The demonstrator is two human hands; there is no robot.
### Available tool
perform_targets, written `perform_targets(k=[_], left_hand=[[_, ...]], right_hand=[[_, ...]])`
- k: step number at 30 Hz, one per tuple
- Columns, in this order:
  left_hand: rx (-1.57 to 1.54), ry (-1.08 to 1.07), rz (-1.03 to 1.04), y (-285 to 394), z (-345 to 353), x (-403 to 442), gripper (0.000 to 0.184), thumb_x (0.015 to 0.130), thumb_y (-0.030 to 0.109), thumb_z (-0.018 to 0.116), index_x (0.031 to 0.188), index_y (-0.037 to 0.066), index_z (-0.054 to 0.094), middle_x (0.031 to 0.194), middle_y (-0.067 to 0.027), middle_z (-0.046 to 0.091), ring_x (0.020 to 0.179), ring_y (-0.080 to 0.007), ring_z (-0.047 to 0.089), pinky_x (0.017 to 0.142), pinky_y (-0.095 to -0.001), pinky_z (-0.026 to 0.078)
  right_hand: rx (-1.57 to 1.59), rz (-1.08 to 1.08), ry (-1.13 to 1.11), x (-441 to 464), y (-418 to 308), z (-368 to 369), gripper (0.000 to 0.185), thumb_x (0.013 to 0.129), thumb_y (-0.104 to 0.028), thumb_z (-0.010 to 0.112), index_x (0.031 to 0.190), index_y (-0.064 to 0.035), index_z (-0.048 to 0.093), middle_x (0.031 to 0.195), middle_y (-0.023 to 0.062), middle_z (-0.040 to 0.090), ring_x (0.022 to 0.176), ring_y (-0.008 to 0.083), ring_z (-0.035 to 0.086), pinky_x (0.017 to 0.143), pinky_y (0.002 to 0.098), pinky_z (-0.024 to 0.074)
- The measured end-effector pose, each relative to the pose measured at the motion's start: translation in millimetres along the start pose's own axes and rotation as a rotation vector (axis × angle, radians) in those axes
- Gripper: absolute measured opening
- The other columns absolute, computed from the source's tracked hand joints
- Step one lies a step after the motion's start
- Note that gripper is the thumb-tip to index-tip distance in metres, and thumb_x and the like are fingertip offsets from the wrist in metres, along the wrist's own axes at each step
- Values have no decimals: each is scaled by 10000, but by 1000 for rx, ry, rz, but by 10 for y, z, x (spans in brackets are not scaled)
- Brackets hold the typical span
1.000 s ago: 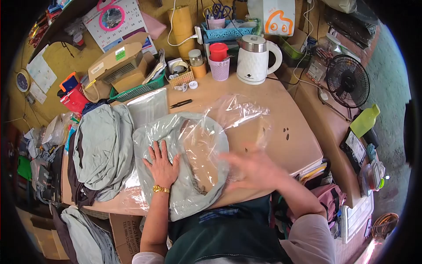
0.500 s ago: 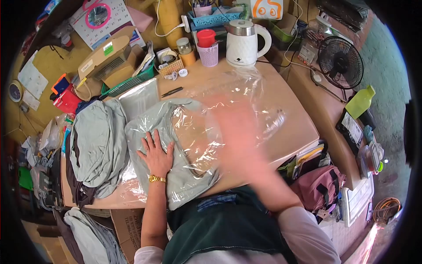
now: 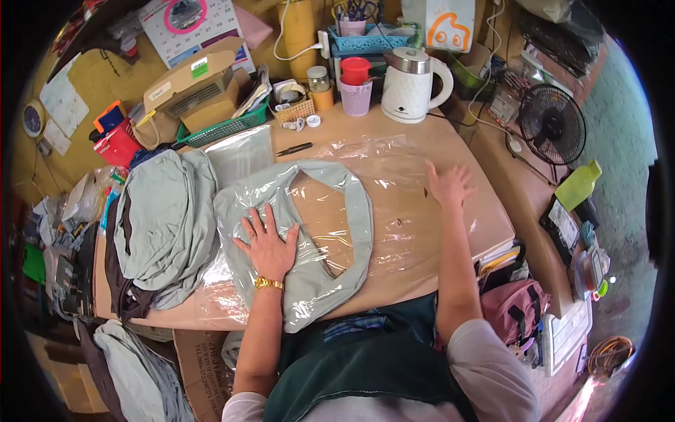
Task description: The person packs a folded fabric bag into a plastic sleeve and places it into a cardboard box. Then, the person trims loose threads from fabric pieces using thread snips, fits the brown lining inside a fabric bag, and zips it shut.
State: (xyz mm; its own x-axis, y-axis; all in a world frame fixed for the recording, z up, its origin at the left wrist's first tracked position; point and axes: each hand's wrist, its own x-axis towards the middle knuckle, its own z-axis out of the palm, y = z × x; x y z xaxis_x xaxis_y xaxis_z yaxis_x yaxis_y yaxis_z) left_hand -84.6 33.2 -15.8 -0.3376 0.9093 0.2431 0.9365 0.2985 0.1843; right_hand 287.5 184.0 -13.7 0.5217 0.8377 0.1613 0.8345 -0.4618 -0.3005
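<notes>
Shows left fingers [image 3: 270,219] spread wide on clear film [image 3: 401,225] over grey cloth [image 3: 360,232] at worktop [image 3: 443,144] centre, right fingers [image 3: 430,171] apart farther right; risks creased film or shifted cloth through uneven dragging pressure.

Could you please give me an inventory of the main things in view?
Table: one, tan, centre
Cloth: one, grey, beneath plastic
Plastic: one piece, clear, over cloth
Cloth piles: two, grey, left
Snips: one, black, behind cloth
Kettle: one, white, table back
Baskets: several, green, blue, tan, back
Boxes: several, brown, left
Calendar: one, white, wall
Fan: one, black, right
Bottle: one, green, right
Bag: one, pink, lower right
Left hand: one, bare, on plastic
Right hand: one, bare, over plastic's right
</notes>
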Motion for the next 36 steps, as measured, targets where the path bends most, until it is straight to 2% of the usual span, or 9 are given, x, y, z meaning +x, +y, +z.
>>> perform_targets(k=[8, 14, 18, 24, 28, 32, 33, 34, 36], left_hand=[[-128, -72, -6, -128, -19, 38, 805, 895, 622, 445, 1517, 149, 253, 1569, -205, 178, 1448, -423, 128, 1092, -686, 35], [-629, 34, -75, -335, -626, -50, 693, 988, 499, 393, 1540, 153, 157, 1581, -222, 95, 1463, -396, 75, 1138, -601, 55], [-1236, 93, -29, -235, -134, -268, 667, 1002, 454, 407, 1540, 155, 151, 1589, -193, 100, 1470, -325, 97, 1171, -501, 90], [-2115, -377, -468, 166, -355, -722, 597, 975, 210, 515, 1501, 139, 242, 1496, -116, 328, 1334, -270, 402, 1015, -409, 453], [-1732, -178, 4, -299, -640, -428, 701, 926, 133, 590, 1516, 128, 212, 1464, -118, 382, 1260, -233, 472, 988, -371, 467], [-1637, 140, -137, -786, -1098, -284, 702, 862, 107, 673, 1478, 70, 337, 1468, -171, 383, 1287, -205, 443, 998, -319, 437], [-1266, 129, -80, -938, -1046, -350, 618, 834, 97, 689, 1398, 50, 441, 1386, -184, 454, 1227, -232, 495, 956, -326, 458], [-891, 115, -37, -1000, -1012, -381, 539, 805, 86, 705, 1317, 30, 544, 1305, -197, 524, 1167, -260, 548, 915, -334, 479], [-526, 181, 22, -956, -1135, -387, 408, 788, 63, 692, 1184, 26, 601, 1144, -195, 566, 1046, -292, 580, 849, -356, 488]], right_hand=[[59, -543, -151, 162, 6, 351, 452, 927, -368, 511, 1223, -27, 505, 1314, 197, 407, 1191, 327, 418, 1000, 471, 314], [859, -983, -154, 130, -1552, -2509, 332, 992, -314, 450, 742, -105, 512, 636, -19, 463, 582, 93, 426, 534, 271, 345], [1226, -1214, -215, -436, -2492, -3406, 256, 976, -286, 479, 810, -92, 491, 657, 4, 467, 608, 111, 436, 563, 282, 351], [1060, -1285, 3, -485, -2761, -3854, 243, 953, -277, 498, 974, -35, 508, 736, 80, 548, 686, 188, 527, 642, 330, 409], [842, -1156, 307, -61, -2228, -4069, 310, 938, -271, 510, 1084, 3, 519, 789, 131, 602, 738, 239, 588, 695, 363, 447], [448, -854, 439, 332, -1169, -3445, 409, 923, -265, 522, 1194, 41, 531, 842, 182, 656, 790, 291, 649, 748, 395, 485], [247, -1123, 853, 775, -703, -2662, 465, 901, -244, 553, 1266, 39, 493, 905, 232, 656, 844, 333, 660, 764, 415, 498], [310, -737, 224, 177, -572, -2360, 501, 868, -209, 604, 1290, 35, 486, 917, 249, 649, 881, 370, 652, 770, 420, 510], [413, -681, 11, -30, 29, -1174, 448, 862, -160, 588, 1273, -10, 491, 871, 244, 636, 792, 404, 624, 711, 457, 487]])
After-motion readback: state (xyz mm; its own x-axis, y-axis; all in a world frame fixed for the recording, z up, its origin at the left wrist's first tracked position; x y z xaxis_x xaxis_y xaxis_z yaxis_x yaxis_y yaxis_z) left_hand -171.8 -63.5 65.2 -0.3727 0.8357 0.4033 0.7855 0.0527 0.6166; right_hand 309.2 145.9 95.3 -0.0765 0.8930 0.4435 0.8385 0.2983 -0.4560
